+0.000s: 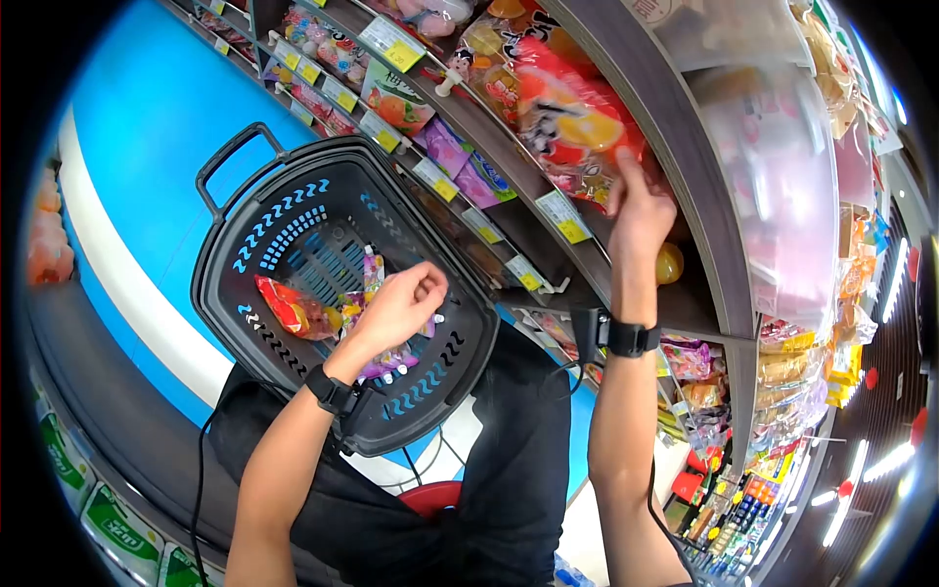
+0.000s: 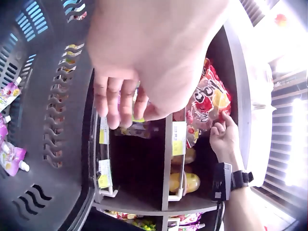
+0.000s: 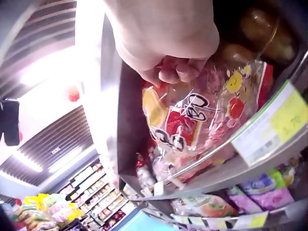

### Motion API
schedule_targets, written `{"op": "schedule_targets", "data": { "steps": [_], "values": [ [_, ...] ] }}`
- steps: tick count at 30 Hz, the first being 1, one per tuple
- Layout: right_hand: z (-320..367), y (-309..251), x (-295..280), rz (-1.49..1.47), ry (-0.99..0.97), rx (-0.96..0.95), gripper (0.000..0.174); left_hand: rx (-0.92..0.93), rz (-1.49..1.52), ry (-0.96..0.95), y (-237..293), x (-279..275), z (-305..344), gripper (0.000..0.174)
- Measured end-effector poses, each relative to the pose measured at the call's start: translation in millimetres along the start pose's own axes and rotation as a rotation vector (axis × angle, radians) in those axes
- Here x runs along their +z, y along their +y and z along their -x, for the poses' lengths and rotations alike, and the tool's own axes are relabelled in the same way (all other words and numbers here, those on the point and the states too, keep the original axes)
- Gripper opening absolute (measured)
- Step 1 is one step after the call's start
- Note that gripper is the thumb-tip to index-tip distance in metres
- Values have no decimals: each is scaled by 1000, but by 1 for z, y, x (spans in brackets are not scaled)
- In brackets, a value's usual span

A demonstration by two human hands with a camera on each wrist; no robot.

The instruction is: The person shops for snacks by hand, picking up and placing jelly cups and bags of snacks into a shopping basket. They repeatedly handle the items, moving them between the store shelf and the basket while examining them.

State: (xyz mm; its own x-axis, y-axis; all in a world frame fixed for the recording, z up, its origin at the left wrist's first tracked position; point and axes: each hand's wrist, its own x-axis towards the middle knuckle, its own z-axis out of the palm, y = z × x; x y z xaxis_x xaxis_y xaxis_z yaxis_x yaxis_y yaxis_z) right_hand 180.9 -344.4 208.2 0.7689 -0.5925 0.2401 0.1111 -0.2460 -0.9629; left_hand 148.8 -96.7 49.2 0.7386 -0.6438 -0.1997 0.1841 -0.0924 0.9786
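My right hand [image 1: 641, 210] pinches the edge of a red and clear plastic snack bag [image 1: 587, 122] at the upper shelf. In the right wrist view, the curled fingers [image 3: 185, 72] grip the bag's top; fruit pictures and dark lettering show on its front. Over the shopping basket [image 1: 210, 284] hovers my left hand [image 1: 396, 308], with its fingers loosely bent and nothing in them. Beneath it in the basket lie a red snack bag [image 1: 293, 308] and several purple pouches with white caps [image 1: 386, 367], partly hidden by the hand.
Shelves with yellow price tags [image 1: 572, 230] rise along the right of the basket. Jars with yellow contents [image 2: 185, 183] stand behind the bag's place. A large translucent plastic bin [image 1: 768, 176] is at the far right. The basket's handle [image 1: 235, 161] stands up at its far end.
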Motion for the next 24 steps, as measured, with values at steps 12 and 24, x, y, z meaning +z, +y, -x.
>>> {"op": "schedule_targets", "data": {
  "steps": [12, 24],
  "values": [
    [142, 23, 53, 529, -312, -500, 19, -17, 981, -190, 30, -22, -7, 67],
    [78, -15, 24, -46, -56, 227, 26, -64, 952, -2, 41, -42, 7, 29]
  ]
}}
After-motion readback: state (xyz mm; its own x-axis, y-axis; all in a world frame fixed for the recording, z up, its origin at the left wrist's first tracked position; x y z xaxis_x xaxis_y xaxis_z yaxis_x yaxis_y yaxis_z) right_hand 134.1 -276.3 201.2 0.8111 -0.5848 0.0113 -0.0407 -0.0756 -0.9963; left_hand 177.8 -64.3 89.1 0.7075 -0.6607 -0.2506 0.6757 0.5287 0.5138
